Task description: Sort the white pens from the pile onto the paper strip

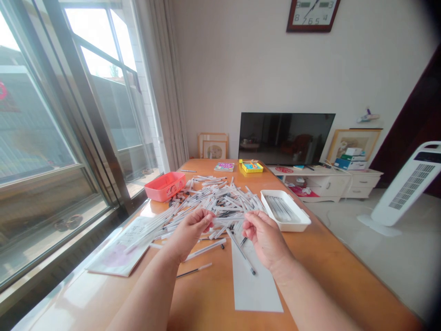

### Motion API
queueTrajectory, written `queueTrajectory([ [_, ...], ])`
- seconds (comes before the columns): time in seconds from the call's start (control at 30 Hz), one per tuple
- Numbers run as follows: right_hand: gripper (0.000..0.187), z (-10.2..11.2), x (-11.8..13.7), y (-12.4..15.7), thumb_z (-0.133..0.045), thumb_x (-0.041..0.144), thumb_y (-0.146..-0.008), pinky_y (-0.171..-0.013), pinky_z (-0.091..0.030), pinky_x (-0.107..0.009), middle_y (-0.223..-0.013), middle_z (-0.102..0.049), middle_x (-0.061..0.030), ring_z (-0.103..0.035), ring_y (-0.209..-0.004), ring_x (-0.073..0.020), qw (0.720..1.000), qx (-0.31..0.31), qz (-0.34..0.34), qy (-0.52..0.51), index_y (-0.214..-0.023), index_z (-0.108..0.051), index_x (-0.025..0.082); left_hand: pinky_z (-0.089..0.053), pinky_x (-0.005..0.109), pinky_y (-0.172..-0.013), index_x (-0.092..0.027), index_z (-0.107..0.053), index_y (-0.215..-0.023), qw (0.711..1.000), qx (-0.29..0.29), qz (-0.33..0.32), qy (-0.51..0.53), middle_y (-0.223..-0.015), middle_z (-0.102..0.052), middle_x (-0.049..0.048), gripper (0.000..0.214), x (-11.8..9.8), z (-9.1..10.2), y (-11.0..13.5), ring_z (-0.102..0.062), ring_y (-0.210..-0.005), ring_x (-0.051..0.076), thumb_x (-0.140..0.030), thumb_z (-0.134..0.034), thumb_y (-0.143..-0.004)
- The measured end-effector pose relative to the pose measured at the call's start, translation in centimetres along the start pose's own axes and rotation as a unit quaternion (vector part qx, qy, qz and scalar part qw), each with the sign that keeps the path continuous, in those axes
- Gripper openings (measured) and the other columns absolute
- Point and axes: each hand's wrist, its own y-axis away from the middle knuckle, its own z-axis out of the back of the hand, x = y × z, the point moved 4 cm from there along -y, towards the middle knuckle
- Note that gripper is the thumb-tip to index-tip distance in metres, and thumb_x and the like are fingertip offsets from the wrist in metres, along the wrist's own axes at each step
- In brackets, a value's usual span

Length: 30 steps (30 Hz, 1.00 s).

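My left hand [197, 226] and my right hand [264, 233] face each other over the near edge of a heap of pen parts [220, 197]. Thumb and fingers are pinched on both sides, at either end of a pale, see-through pen barrel [228, 220] held level between them. The fingers cover its tips. Below the right hand, a capped pen [243, 255] lies slanting across a white sheet of paper [257, 289]. A loose barrel [206, 249] and a dark ink refill [194, 270] rest on the wood beneath the left hand.
At the heap's left stands a red plastic box [165, 187]; on its right, a white tray [299, 226] contains several pens. A booklet [120, 257] lies partly under pens. Farther back are a yellow box [253, 168] and a colourful book [223, 167] on the wooden table [320, 285].
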Motion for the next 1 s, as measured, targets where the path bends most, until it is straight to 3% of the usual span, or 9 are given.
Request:
queueTrajectory([
  [0.17,0.016,-0.3,-0.1,0.5,-0.072,0.027,-0.076,-0.058,-0.044,-0.025,-0.062,-0.063,0.0010,-0.047,-0.049,-0.0081,0.995,0.072,-0.045,0.054,-0.079,-0.059,0.018,-0.038,0.023,-0.064,-0.017,-0.065,-0.088,0.998,-0.044,0.003,0.054,-0.071,-0.059,0.0000,0.031,0.5,0.2,-0.3,-0.048,-0.065,0.011,-0.048,-0.066,-0.086],
  [0.33,0.015,-0.9,-0.3,0.8,-0.067,0.030,-0.080,-0.048,-0.033,-0.021,-0.056,-0.060,0.0029,-0.046,-0.047,-0.0090,0.984,0.124,-0.029,0.127,-0.086,-0.060,0.018,-0.042,0.024,-0.066,-0.016,-0.067,-0.087,0.995,-0.076,0.009,0.065,-0.075,-0.065,0.0030,0.035,0.8,-0.4,-0.5,-0.053,-0.067,0.012,-0.049,-0.071,-0.081],
  [0.43,0.019,-1.4,-0.5,1.0,-0.063,0.033,-0.084,-0.046,-0.029,-0.021,-0.051,-0.054,0.0052,-0.045,-0.047,-0.0096,0.977,0.125,-0.002,0.173,-0.095,-0.062,0.017,-0.045,0.027,-0.067,-0.015,-0.071,-0.096,0.991,-0.100,0.015,0.087,-0.076,-0.066,0.0036,0.041,1.3,-0.8,-0.6,-0.057,-0.067,0.014,-0.051,-0.075,-0.076],
  [0.63,0.016,-2.1,-0.8,1.5,-0.060,0.035,-0.086,-0.050,-0.034,-0.022,-0.052,-0.050,0.0074,-0.043,-0.048,-0.0100,0.966,0.115,0.055,0.226,-0.090,-0.060,0.019,-0.046,0.027,-0.066,-0.014,-0.073,-0.098,0.979,-0.157,0.024,0.130,-0.071,-0.066,0.0024,0.046,2.4,-1.4,-0.7,-0.060,-0.063,0.014,-0.051,-0.079,-0.071],
  [1.0,0.014,-1.8,-0.8,1.3,-0.059,0.032,-0.086,-0.048,-0.032,-0.023,-0.053,-0.050,0.0076,-0.041,-0.048,-0.0103,0.962,0.116,0.071,0.238,-0.090,-0.059,0.019,-0.049,0.028,-0.070,-0.013,-0.072,-0.098,0.972,-0.168,0.027,0.162,-0.073,-0.069,0.0042,0.045,2.4,-2.2,-0.4,-0.062,-0.065,0.014,-0.047,-0.081,-0.070],
])
